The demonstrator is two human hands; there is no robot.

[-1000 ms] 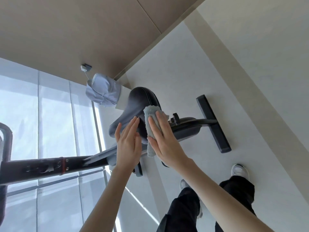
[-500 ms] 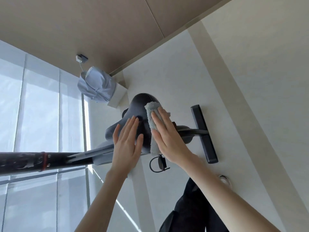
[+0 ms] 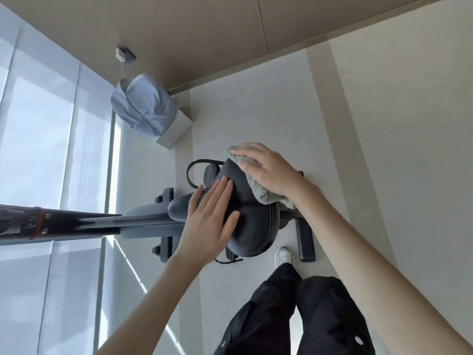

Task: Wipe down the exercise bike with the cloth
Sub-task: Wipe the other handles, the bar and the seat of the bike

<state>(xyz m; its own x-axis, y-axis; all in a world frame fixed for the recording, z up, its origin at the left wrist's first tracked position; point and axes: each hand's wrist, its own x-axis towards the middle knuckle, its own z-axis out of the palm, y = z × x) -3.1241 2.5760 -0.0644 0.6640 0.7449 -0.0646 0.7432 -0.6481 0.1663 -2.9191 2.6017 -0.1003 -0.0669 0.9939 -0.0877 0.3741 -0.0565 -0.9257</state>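
Note:
I look straight down on a black exercise bike. Its dark padded saddle lies in the middle of the view. My left hand rests flat on the saddle's left side, fingers together, holding nothing. My right hand presses a grey fluffy cloth onto the saddle's far right edge; the cloth drapes over that edge and part of it is hidden under my palm. A strapped pedal shows beyond the saddle.
A light blue bag sits on a white box by the wall corner. Tall windows run along the left. My legs in black trousers and a white shoe stand right of the bike's rear foot bar.
My view has swung over the saddle. The right hand slid the cloth from the saddle's middle to its far right edge. The left hand stayed flat on the saddle.

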